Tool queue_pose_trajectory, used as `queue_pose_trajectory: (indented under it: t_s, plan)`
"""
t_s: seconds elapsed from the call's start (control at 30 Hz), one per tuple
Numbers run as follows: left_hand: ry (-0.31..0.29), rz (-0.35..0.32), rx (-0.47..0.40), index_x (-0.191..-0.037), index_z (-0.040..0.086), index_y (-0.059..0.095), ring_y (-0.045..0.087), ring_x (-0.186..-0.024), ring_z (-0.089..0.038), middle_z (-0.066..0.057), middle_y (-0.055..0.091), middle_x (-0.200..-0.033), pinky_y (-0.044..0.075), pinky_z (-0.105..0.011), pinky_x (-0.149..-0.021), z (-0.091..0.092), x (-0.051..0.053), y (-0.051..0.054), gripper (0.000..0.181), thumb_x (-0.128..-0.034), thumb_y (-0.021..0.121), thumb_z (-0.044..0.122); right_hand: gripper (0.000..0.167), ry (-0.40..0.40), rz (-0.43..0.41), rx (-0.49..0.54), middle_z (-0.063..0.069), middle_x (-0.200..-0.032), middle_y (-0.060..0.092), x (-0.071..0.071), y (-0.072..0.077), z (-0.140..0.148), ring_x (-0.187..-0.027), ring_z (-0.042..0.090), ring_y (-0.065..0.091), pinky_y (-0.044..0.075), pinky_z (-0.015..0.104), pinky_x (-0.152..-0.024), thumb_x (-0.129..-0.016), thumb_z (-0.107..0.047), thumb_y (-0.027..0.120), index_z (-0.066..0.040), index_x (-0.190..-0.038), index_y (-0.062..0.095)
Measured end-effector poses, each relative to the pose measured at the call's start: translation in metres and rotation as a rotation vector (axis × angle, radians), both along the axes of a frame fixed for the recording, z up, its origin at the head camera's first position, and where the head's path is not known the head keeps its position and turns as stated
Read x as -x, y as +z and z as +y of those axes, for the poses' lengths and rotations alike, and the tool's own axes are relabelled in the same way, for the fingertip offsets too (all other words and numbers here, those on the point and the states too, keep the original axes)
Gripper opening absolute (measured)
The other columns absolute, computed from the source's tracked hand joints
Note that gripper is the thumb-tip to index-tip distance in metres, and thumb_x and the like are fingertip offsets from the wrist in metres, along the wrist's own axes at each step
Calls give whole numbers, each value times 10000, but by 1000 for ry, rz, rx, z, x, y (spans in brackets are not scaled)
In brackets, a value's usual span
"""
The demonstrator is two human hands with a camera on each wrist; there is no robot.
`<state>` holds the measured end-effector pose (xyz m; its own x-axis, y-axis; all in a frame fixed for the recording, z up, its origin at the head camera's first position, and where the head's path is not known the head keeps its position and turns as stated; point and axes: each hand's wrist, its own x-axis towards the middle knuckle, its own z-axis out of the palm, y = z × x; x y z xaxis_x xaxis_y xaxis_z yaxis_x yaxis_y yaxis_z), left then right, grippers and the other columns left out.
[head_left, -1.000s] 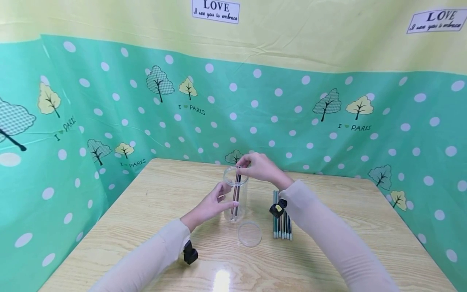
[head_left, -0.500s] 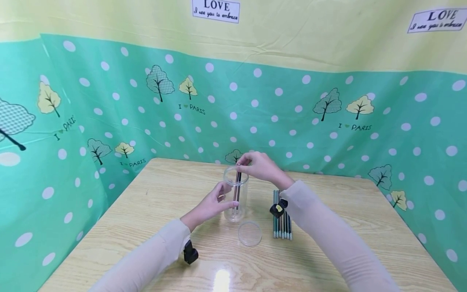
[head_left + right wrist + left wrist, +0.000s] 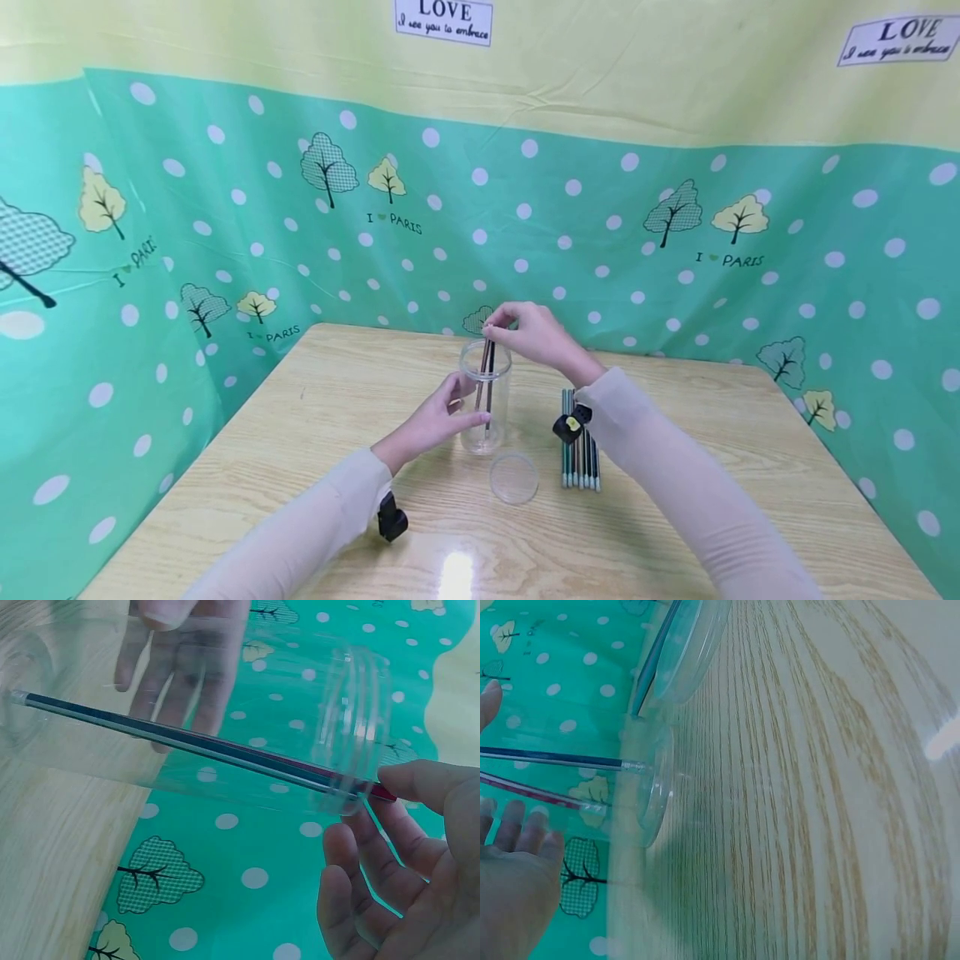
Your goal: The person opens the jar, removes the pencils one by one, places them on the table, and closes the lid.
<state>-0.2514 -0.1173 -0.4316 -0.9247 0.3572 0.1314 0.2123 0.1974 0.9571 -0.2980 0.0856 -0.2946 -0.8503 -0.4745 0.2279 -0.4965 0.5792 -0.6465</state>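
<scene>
My left hand [image 3: 435, 419] grips a clear plastic jar [image 3: 501, 404] that stands upright on the table, thumb on the near side and fingers behind it. With thumb and fingers, my right hand [image 3: 536, 335] pinches the upper ends of two pencils over the jar's mouth. One is a dark pencil [image 3: 150, 731], the other a red pencil [image 3: 536, 791]. Both slant down inside the jar. Through the clear wall, the left wrist view shows their eraser ends at different heights. The right wrist view shows the red end at my right fingertips.
A round clear lid [image 3: 513, 481] lies on the wooden table [image 3: 360, 375] in front of the jar. Right of it, several pencils [image 3: 581, 467] lie side by side, partly under my right forearm. A green and yellow printed curtain [image 3: 420, 275] hangs around the table.
My right hand has risen slightly, and the lower ends of the pencils have come up from near the jar's bottom and spread apart. The left hand and jar have stayed put.
</scene>
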Motion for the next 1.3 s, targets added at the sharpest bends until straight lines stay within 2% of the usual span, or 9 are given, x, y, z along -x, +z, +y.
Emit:
queue_pose_trajectory:
  t_s: [0.3, 0.53, 0.73, 0.9, 1.13, 1.3]
  plan:
    - [5, 1, 12, -1477, 127, 379, 350, -1425, -293, -174, 418, -1509, 260, -495, -1195, 0, 2, -1, 676, -921, 757, 198, 185, 3, 18, 88, 1, -966, 702, 2, 16, 6, -909, 227, 631, 554, 357, -746, -974, -280, 674, -113, -1036, 724]
    - [12, 13, 21, -1435, 134, 416, 353, -1418, -333, -189, 423, -1491, 261, -493, -1195, 0, 2, -1, 669, -894, 786, 268, 253, -3, 0, 201, 25, -957, 701, 3, 32, 18, -821, 228, 647, 553, 362, -690, -973, -333, 678, -109, -1085, 715]
    - [6, 1, 20, -1440, 134, 404, 320, -1441, -353, -221, 386, -1526, 249, -488, -1199, -1, 2, -2, 693, -889, 788, 308, 327, -29, -28, 296, 89, -1031, 698, 3, 45, 29, -830, 260, 626, 530, 328, -638, -971, -390, 673, -99, -1117, 705]
    - [-4, -3, 10, -1432, 123, 410, 330, -1438, -338, -228, 383, -1518, 251, -478, -1200, -3, 2, -5, 687, -889, 789, 308, 319, -52, -23, 335, 82, -1062, 699, -1, 54, 35, -864, 299, 631, 534, 320, -644, -984, -377, 656, -102, -1141, 699]
    - [-7, -4, 5, -1435, 125, 417, 334, -1437, -338, -220, 384, -1523, 253, -480, -1199, -3, 3, -5, 686, -887, 790, 303, 334, -93, -5, 373, 48, -1080, 708, -3, 65, 47, -831, 233, 635, 541, 291, -648, -980, -393, 657, -104, -1145, 694]
    - [-7, -5, 4, -1450, 127, 409, 325, -1443, -335, -218, 376, -1534, 245, -482, -1202, -3, 3, -5, 699, -889, 788, 299, 371, -104, 10, 425, 51, -1063, 710, -3, 71, 59, -837, 252, 633, 543, 277, -641, -966, -445, 657, -120, -1142, 688]
